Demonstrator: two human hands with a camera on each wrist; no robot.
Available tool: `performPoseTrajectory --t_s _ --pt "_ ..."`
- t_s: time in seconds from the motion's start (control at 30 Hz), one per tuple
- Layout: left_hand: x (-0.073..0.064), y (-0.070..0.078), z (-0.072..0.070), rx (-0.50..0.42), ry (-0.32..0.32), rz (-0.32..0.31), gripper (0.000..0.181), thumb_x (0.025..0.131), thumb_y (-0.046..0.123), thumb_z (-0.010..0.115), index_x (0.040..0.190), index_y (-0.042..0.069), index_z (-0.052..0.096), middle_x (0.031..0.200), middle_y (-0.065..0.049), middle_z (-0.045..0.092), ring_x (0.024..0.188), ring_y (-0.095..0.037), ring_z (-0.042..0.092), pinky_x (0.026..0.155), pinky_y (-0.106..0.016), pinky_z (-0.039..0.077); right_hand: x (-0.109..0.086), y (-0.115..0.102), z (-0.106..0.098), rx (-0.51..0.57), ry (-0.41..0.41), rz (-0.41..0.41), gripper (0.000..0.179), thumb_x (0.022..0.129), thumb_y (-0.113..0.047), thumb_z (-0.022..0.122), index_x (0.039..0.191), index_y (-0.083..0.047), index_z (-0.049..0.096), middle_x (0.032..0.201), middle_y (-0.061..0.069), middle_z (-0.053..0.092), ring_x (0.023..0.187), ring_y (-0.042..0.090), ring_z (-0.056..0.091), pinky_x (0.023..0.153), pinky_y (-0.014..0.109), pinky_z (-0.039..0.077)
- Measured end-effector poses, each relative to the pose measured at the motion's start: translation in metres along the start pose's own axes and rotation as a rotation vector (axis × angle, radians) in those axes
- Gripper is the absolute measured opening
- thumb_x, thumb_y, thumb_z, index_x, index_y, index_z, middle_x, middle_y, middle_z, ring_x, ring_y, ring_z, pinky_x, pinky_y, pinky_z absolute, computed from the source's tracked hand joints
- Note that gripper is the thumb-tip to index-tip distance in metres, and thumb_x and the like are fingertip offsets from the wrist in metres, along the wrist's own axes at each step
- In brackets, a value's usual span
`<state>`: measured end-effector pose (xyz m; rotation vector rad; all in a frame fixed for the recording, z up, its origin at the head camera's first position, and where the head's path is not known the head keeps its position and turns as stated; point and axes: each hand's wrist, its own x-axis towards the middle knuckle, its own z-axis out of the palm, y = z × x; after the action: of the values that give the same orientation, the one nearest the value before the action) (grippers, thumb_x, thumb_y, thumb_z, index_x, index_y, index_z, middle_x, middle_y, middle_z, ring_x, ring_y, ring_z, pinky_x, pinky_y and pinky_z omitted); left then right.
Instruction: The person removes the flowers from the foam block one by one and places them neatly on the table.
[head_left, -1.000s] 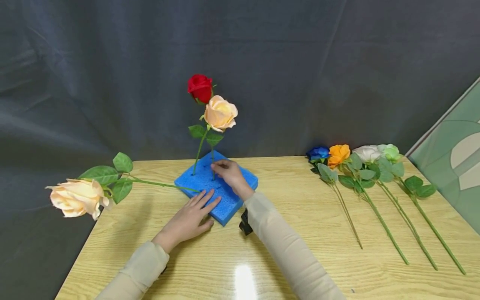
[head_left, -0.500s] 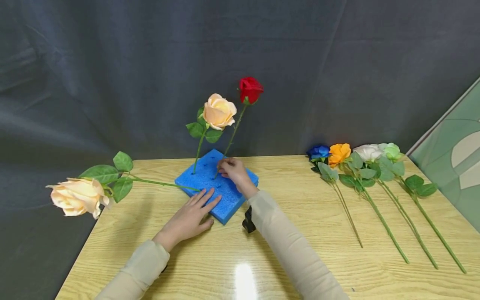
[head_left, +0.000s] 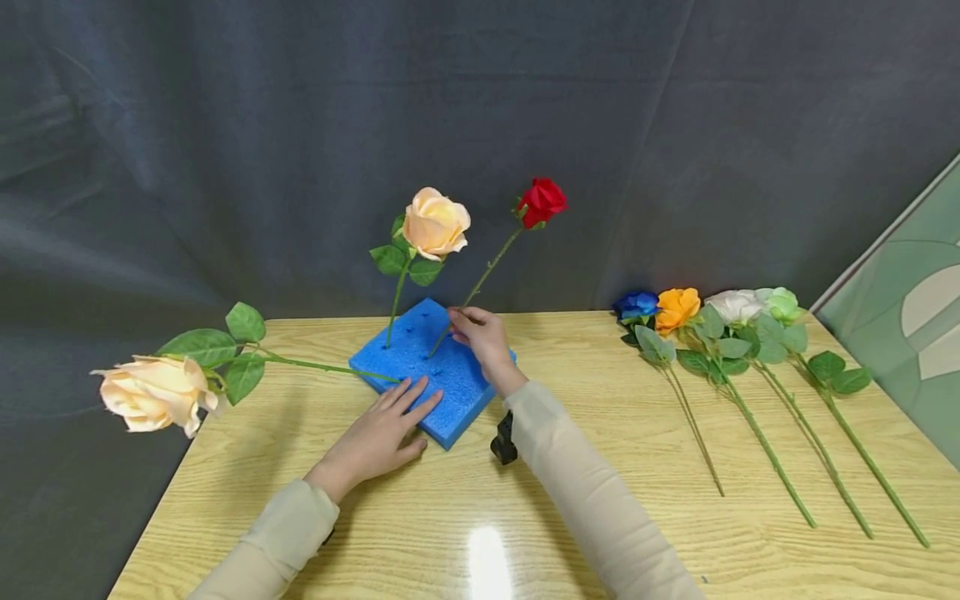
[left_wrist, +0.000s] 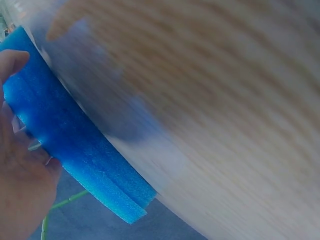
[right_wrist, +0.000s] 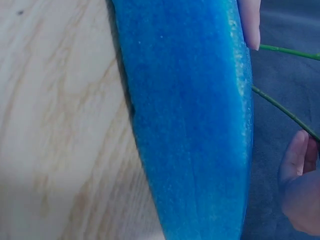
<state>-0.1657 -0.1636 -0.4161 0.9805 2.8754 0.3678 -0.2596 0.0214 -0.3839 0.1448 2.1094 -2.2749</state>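
Note:
A blue foam block (head_left: 457, 392) lies on the table with several small holes in its top. My right hand (head_left: 483, 337) pinches the stem of a red rose (head_left: 543, 202), which leans to the right with its lower end at the foam. In the right wrist view the thumb and fingers (right_wrist: 300, 160) meet at that stem. My left hand (head_left: 378, 442) rests with spread, straight fingers on the foam's front left edge. One peach rose (head_left: 437, 223) stands in the foam behind. A second peach rose (head_left: 157, 394) slants far out to the left, its stem ending by my left fingertips.
On the right of the wooden table (head_left: 585, 392) lie a blue rose (head_left: 637, 305), an orange rose (head_left: 678, 311), a white rose (head_left: 735, 307) and a pale green rose (head_left: 782, 304). A dark curtain (head_left: 480, 100) hangs behind. A green panel (head_left: 900, 308) stands far right.
The red rose has swung from behind the upright peach rose over to the right and tilted. My right hand has shifted slightly right and up its stem. The left hand stays put.

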Motion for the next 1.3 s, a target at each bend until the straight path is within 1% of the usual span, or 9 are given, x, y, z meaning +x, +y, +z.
performPoseTrajectory --t_s 0.13,0.27,0.43,0.57,0.63,0.7,0.9,1.1,1.3 --pt "0.0 0.001 -0.002 -0.003 -0.005 -0.006 0.063 0.093 0.027 0.061 0.149 0.015 0.035 0.158 -0.015 0.026 0.145 -0.038 0.025 0.117 -0.052 0.027 0.0 -0.003 -0.002 0.008 0.005 -0.015 0.028 0.097 -0.009 0.055 0.113 0.014 0.062 0.126 0.021 0.062 0.076 0.003 0.062 0.081 0.025 0.057" --pt "-0.001 0.002 -0.003 0.001 -0.005 -0.004 0.063 0.093 0.027 0.06 0.149 0.015 0.035 0.158 -0.016 0.026 0.145 -0.038 0.025 0.117 -0.052 0.027 0.001 -0.007 -0.005 0.014 -0.011 -0.029 0.025 0.098 -0.009 0.052 0.103 0.015 0.061 0.13 0.019 0.06 0.079 0.005 0.063 0.078 0.021 0.056" --pt "-0.001 0.002 -0.003 0.009 0.004 0.002 0.062 0.094 0.027 0.06 0.149 0.015 0.035 0.157 -0.015 0.026 0.145 -0.038 0.026 0.117 -0.052 0.027 0.004 -0.016 -0.02 0.071 -0.013 -0.04 0.018 0.098 -0.01 0.052 0.095 0.004 0.064 0.126 0.018 0.061 0.082 0.008 0.065 0.078 0.021 0.056" --pt "-0.001 0.001 -0.003 0.008 0.01 0.002 0.063 0.093 0.027 0.06 0.149 0.015 0.035 0.158 -0.015 0.026 0.145 -0.037 0.025 0.117 -0.051 0.026 0.003 -0.023 -0.038 0.094 -0.039 -0.025 0.018 0.099 -0.011 0.051 0.105 0.0 0.064 0.103 0.003 0.065 0.081 0.007 0.064 0.085 0.027 0.056" --pt "-0.001 0.001 -0.003 0.011 0.011 0.005 0.063 0.093 0.027 0.06 0.15 0.015 0.034 0.158 -0.015 0.026 0.145 -0.037 0.025 0.117 -0.051 0.026 0.0 -0.026 -0.048 0.087 -0.059 -0.024 0.024 0.099 -0.011 0.05 0.117 0.001 0.062 0.092 -0.005 0.062 0.08 0.005 0.063 0.086 0.027 0.056" --pt "-0.001 0.001 -0.003 0.013 0.009 0.006 0.063 0.093 0.028 0.06 0.15 0.015 0.034 0.158 -0.015 0.026 0.145 -0.037 0.025 0.117 -0.051 0.026 -0.003 -0.029 -0.058 0.076 -0.081 -0.031 0.032 0.1 -0.01 0.049 0.127 0.003 0.056 0.089 -0.006 0.061 0.08 0.004 0.062 0.084 0.023 0.056" --pt "-0.001 0.002 -0.002 0.015 0.008 0.011 0.063 0.094 0.028 0.06 0.15 0.015 0.034 0.158 -0.015 0.026 0.145 -0.037 0.025 0.118 -0.051 0.026 -0.013 -0.039 -0.085 -0.02 -0.127 -0.062 0.041 0.099 -0.009 0.05 0.139 0.001 0.047 0.09 -0.004 0.059 0.082 0.004 0.062 0.079 0.017 0.056" --pt "-0.002 0.002 0.0 0.012 0.003 0.008 0.063 0.094 0.027 0.06 0.15 0.015 0.034 0.158 -0.015 0.025 0.145 -0.037 0.025 0.118 -0.051 0.026 -0.02 -0.043 -0.108 -0.136 -0.159 -0.087 0.042 0.099 -0.009 0.051 0.14 -0.004 0.048 0.088 -0.003 0.057 0.083 0.004 0.063 0.084 0.022 0.056" --pt "-0.002 0.001 0.0 0.024 0.003 0.015 0.063 0.094 0.027 0.059 0.15 0.015 0.033 0.158 -0.015 0.025 0.145 -0.037 0.025 0.118 -0.051 0.026 -0.026 -0.044 -0.131 -0.262 -0.19 -0.108 0.04 0.099 -0.011 0.051 0.138 0.0 0.049 0.088 -0.005 0.057 0.083 0.002 0.062 0.085 0.022 0.056"
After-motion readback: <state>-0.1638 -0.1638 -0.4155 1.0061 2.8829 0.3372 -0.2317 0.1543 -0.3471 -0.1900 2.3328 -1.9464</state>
